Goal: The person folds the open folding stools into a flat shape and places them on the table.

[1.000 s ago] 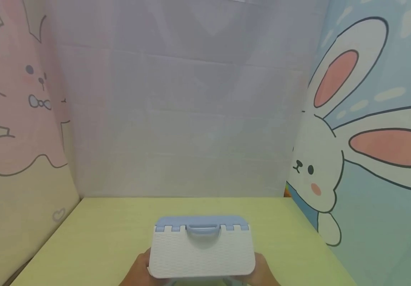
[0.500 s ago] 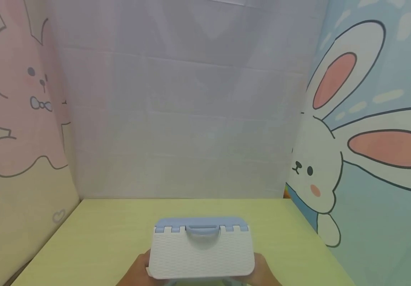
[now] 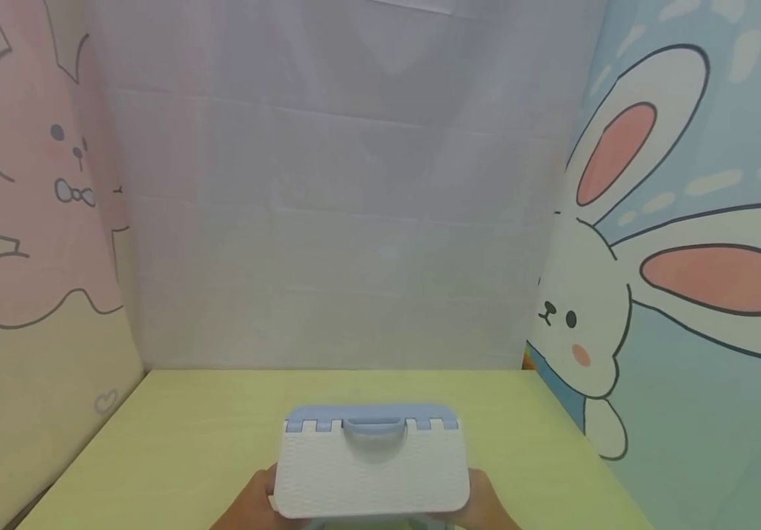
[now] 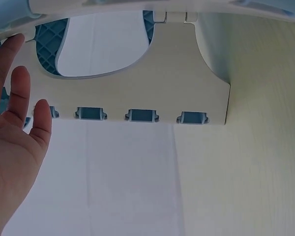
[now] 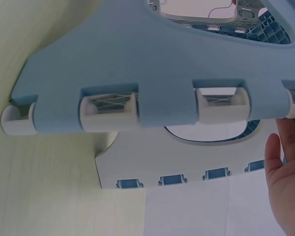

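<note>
A white and pale blue folding step stool is at the bottom centre of the head view, its white woven-patterned face toward me. Along its far edge run blue hinges and a blue carrying handle. My left hand grips its left side, my right hand its right side. In the left wrist view, left fingers reach up to the stool's edge, beside a white leg panel with blue slots. The right wrist view shows a blue leg panel with right fingers at its hinged edge. Both thumbs are hidden.
A pale yellow-green table extends around the stool. A plain whitish cloth hangs at its back. Side panels carry a pink rabbit on the left and a white rabbit on the right.
The head view has shifted by a small amount, so the whole scene sits slightly lower. Both hands keep their places at the sides of the folding step stool.
</note>
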A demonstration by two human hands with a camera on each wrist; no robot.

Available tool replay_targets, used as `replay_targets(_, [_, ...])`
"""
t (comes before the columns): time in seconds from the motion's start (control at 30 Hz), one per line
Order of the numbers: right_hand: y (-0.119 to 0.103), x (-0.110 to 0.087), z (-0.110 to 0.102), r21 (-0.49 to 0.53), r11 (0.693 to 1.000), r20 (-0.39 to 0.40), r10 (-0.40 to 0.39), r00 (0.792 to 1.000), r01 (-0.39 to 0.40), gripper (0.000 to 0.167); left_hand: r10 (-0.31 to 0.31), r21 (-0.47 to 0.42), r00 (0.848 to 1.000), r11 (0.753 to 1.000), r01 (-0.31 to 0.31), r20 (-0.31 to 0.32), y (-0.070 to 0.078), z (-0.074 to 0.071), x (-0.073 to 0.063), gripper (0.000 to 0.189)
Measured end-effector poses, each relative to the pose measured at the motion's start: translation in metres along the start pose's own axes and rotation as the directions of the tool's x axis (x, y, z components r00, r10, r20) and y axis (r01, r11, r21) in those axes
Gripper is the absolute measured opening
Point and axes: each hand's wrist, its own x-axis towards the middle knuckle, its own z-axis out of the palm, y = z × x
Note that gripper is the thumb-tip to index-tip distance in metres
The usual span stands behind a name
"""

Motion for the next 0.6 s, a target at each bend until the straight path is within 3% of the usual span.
replay_targets(0.2, [0.0009, 0.0004, 0.002, 0.01, 1.0, -0.003, 0.002, 1.0, -0.002, 0.039, 0.037, -0.04, 0.999, 0.999, -0.036, 0.012, -0.0013, -0.0003, -0.0001, 0.045])
replay_targets(0.37, [0.0023, 0.0014, 0.0012, -0.001, 0.999, -0.01, -0.046, 0.999, 0.046, 0.04, 0.087, 0.017, 0.996, 0.996, -0.087, -0.003, -0.002, 0.0014, 0.0016, 0.04])
replay_targets(0.6, [0.0032, 0.0015, 0.001, 0.044, 0.999, 0.01, -0.026, 1.0, 0.026, 0.04, 0.11, 0.061, 0.994, 0.992, -0.108, -0.024, -0.0015, 0.0012, 0.0022, 0.039])
